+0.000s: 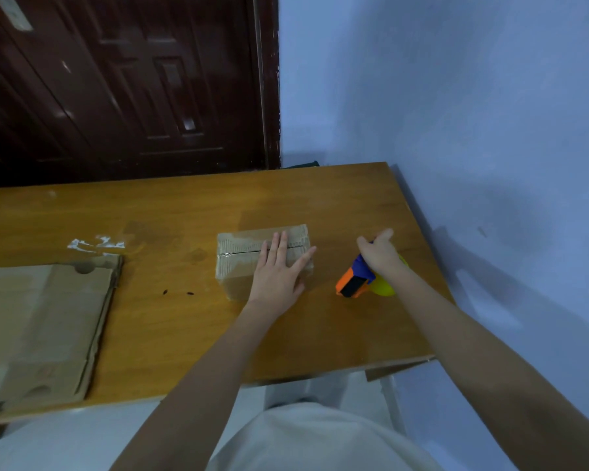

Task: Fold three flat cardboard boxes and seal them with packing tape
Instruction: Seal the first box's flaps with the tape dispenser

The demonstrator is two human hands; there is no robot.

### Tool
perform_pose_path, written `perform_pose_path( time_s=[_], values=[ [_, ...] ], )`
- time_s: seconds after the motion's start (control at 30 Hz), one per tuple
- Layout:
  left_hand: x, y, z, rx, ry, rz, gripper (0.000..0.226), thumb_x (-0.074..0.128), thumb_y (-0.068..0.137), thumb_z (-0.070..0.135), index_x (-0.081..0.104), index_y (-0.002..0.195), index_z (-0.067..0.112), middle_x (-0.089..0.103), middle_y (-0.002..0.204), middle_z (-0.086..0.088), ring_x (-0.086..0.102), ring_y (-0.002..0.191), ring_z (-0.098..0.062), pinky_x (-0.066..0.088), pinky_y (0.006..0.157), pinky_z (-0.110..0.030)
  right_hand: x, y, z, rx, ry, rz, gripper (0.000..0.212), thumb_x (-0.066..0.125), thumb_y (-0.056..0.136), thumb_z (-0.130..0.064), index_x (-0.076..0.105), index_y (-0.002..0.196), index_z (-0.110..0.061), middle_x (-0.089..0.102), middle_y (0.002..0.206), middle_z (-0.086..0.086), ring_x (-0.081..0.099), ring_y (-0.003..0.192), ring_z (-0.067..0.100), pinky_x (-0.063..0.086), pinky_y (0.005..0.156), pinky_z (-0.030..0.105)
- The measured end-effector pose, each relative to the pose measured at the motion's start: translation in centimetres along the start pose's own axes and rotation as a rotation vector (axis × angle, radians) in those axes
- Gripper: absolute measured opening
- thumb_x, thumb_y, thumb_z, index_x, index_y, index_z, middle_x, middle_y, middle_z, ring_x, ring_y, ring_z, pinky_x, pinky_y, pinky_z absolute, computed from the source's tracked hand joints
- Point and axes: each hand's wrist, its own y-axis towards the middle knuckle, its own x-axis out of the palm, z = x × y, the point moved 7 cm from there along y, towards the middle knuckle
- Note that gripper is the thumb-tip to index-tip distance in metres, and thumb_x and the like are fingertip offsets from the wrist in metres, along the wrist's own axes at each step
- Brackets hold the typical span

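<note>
A small folded cardboard box stands on the wooden table, its top flaps closed with a seam running across. My left hand lies flat on the box's top right part, fingers spread. My right hand grips a tape dispenser with orange, blue and yellow parts, resting on the table just right of the box. A stack of flat cardboard lies at the table's left.
White tape scraps stick to the table behind the flat cardboard. A blue wall runs along the table's right edge. A dark wooden door stands behind. A white stool shows below the table's front edge.
</note>
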Motion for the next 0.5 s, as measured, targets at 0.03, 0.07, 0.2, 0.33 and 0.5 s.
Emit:
perform_pose_path(
  time_s=[0.03,0.07,0.2,0.33,0.5],
  values=[
    [0.0,0.0,0.0,0.000,0.001,-0.001,0.075,0.043,0.095,0.042,-0.009,0.148,0.041,-0.010,0.156,-0.023,-0.013,0.144,-0.035,-0.005,0.118,-0.047,0.1,0.0,0.2,0.008,0.000,0.011,0.073,0.042,0.099,-0.034,-0.002,0.143,0.004,0.052,0.073,0.006,0.047,0.058,0.016,0.034,0.049,0.031],
    [0.0,0.0,0.0,0.000,0.001,-0.002,0.075,0.043,0.095,0.042,-0.010,0.148,0.040,-0.010,0.156,-0.023,-0.013,0.144,-0.035,-0.004,0.118,-0.048,0.1,0.1,0.5,0.012,-0.002,0.033,0.075,0.042,0.099,-0.035,-0.003,0.142,0.005,0.048,0.067,0.004,0.046,0.056,0.016,0.033,0.047,0.029],
    [-0.1,-0.1,0.0,0.002,-0.003,0.000,0.075,0.044,0.094,0.043,-0.009,0.148,0.040,-0.009,0.156,-0.023,-0.012,0.144,-0.035,-0.004,0.118,-0.048,0.2,0.2,0.8,0.010,0.026,0.023,0.071,0.042,0.098,-0.039,0.009,0.138,0.009,0.055,0.079,0.008,0.051,0.062,0.017,0.034,0.055,0.031],
    [-0.1,-0.1,0.0,0.008,-0.006,0.011,0.075,0.045,0.094,0.042,-0.007,0.148,0.040,-0.008,0.156,-0.023,-0.011,0.145,-0.035,-0.003,0.118,-0.048,0.8,-0.5,0.8,0.133,0.184,-0.181,0.068,0.051,0.090,-0.049,0.028,0.135,-0.005,0.046,0.117,0.009,0.051,0.099,0.026,0.043,0.085,0.037],
    [0.0,0.0,0.0,0.010,-0.012,0.016,0.075,0.045,0.094,0.042,-0.006,0.148,0.040,-0.008,0.156,-0.023,-0.011,0.144,-0.035,-0.004,0.118,-0.047,1.7,-2.4,0.0,0.068,0.609,-0.528,0.029,0.058,0.092,-0.018,0.056,0.107,0.006,0.060,0.108,0.021,0.067,0.088,0.026,0.055,0.065,0.034]
  ],
)
